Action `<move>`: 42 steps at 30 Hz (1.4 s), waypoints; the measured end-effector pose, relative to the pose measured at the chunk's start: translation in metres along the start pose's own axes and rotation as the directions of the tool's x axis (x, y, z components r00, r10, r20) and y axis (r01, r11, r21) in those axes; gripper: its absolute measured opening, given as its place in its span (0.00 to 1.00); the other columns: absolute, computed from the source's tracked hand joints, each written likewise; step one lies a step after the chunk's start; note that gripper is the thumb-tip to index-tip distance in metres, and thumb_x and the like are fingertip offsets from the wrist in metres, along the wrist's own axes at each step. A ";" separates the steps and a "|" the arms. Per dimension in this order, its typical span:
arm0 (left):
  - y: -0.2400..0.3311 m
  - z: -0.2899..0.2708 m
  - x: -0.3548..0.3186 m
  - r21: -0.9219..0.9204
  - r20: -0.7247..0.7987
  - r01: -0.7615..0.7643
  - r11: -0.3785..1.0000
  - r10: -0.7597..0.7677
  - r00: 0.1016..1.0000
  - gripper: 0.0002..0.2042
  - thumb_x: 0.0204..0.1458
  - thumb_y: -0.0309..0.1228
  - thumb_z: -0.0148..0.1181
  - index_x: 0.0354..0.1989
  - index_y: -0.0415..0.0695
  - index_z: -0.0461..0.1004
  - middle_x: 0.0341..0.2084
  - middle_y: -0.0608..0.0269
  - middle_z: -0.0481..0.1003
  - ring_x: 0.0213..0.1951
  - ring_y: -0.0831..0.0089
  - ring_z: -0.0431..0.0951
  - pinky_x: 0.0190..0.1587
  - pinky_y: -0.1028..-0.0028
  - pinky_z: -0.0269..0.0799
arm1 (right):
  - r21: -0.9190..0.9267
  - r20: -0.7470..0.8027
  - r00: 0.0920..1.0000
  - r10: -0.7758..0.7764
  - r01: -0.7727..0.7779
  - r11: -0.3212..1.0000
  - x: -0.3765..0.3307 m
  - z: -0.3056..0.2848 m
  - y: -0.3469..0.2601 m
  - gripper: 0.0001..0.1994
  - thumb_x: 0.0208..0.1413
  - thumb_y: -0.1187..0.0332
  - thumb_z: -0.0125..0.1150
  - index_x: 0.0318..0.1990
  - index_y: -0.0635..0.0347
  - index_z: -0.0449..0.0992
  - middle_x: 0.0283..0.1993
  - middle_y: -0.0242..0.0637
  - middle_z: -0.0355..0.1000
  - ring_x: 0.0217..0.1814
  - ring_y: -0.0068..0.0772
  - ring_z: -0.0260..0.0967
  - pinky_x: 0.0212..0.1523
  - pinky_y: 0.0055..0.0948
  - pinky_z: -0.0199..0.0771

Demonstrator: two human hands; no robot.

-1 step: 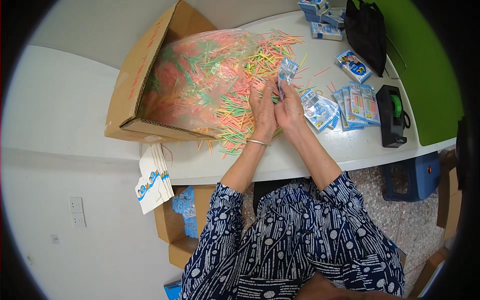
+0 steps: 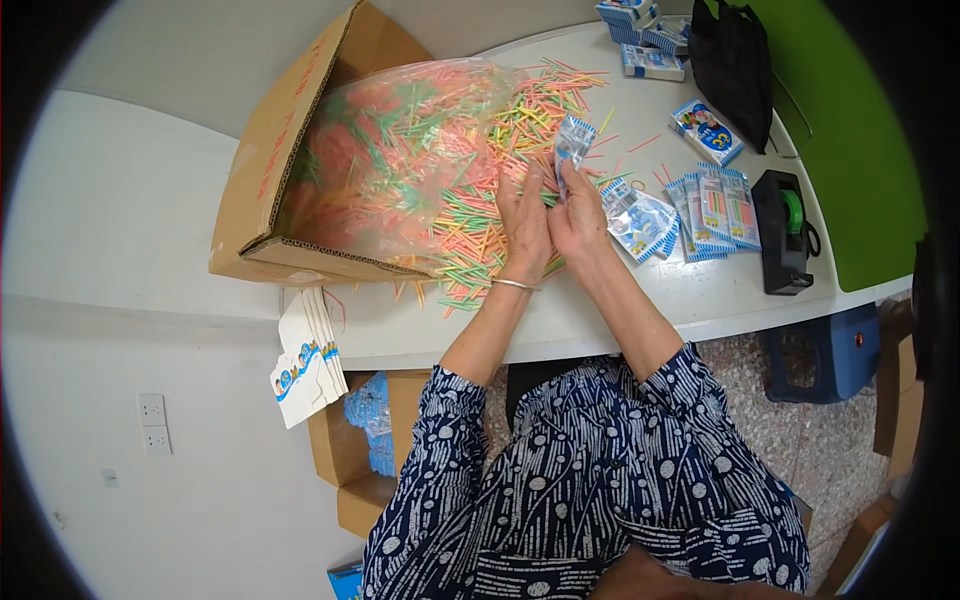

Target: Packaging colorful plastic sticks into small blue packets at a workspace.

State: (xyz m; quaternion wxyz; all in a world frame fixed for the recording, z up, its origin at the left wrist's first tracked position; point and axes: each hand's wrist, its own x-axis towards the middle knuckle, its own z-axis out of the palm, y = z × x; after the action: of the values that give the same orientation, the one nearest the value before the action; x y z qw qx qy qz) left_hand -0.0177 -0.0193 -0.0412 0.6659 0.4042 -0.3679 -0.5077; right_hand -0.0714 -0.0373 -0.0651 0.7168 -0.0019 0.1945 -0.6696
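Note:
My right hand (image 2: 580,220) pinches a small clear plastic packet (image 2: 573,142) with blue-and-white striped ends, held upright between thumb and fingers. Close beside it, my left hand (image 2: 524,225) has its fingers bent together over a heap of thin pink, green and yellow sticks (image 2: 470,240); whatever they grip is hidden. The heap spills from a big clear bag (image 2: 400,130) in a cardboard box (image 2: 262,170) lying on its side. Right of my hands lie flat blue-and-white packets (image 2: 640,218) and several packets filled with coloured sticks (image 2: 715,205).
A black tape dispenser (image 2: 782,235) with green tape stands at the right. Behind it are a blue-and-white pack (image 2: 708,130), a black bag (image 2: 733,65) and stacked packs (image 2: 652,62). White printed cartons (image 2: 312,350) hang at the front left edge, above an open box (image 2: 335,440).

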 end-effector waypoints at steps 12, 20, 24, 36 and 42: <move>0.017 -0.035 0.035 0.300 -0.132 -0.033 0.953 0.076 0.988 0.14 0.61 0.36 0.48 0.44 0.37 0.71 0.39 0.60 0.74 0.35 0.76 0.75 0.34 0.80 0.71 | -0.438 0.299 0.954 -0.034 0.169 0.883 -0.006 0.000 -0.031 0.14 0.58 0.66 0.58 0.49 0.62 0.73 0.50 0.33 0.72 0.50 0.19 0.67 0.55 0.25 0.63; 0.048 -0.028 0.041 -0.010 0.059 -0.092 0.996 0.093 0.994 0.12 0.63 0.33 0.44 0.45 0.34 0.65 0.38 0.47 0.74 0.38 0.66 0.77 0.37 0.69 0.75 | -0.686 0.381 0.917 0.116 0.197 0.700 -0.022 -0.008 -0.069 0.14 0.56 0.64 0.61 0.45 0.64 0.77 0.36 0.28 0.73 0.37 0.14 0.67 0.41 0.18 0.66; 0.065 -0.011 0.042 -0.062 0.089 -0.111 0.992 0.116 0.989 0.13 0.63 0.34 0.44 0.46 0.35 0.63 0.39 0.45 0.74 0.39 0.61 0.77 0.42 0.64 0.76 | -0.858 0.298 0.882 0.365 0.080 0.507 -0.030 -0.015 -0.090 0.13 0.55 0.63 0.62 0.40 0.65 0.79 0.30 0.25 0.73 0.32 0.11 0.66 0.36 0.16 0.64; 0.071 0.017 0.005 0.055 0.217 -0.085 0.995 0.071 0.974 0.16 0.63 0.39 0.45 0.43 0.33 0.64 0.39 0.49 0.75 0.42 0.65 0.77 0.45 0.69 0.75 | -0.846 0.303 0.842 0.447 0.022 0.532 -0.043 -0.018 -0.108 0.11 0.54 0.63 0.63 0.35 0.64 0.80 0.31 0.26 0.74 0.33 0.13 0.66 0.40 0.16 0.63; 0.069 0.030 -0.013 0.050 0.195 -0.054 0.997 0.043 0.980 0.17 0.63 0.39 0.44 0.45 0.33 0.61 0.38 0.48 0.75 0.43 0.66 0.77 0.46 0.71 0.75 | -0.829 0.316 0.843 0.436 0.022 0.558 -0.038 -0.027 -0.109 0.13 0.53 0.62 0.64 0.38 0.65 0.80 0.32 0.28 0.75 0.34 0.14 0.67 0.39 0.16 0.64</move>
State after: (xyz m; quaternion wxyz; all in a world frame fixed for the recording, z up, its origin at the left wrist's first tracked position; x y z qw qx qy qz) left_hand -0.0209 -0.0009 0.0330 0.6279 0.3618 -0.4544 -0.5180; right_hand -0.1846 -0.0055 -0.0506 0.7364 -0.4721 0.2876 -0.3900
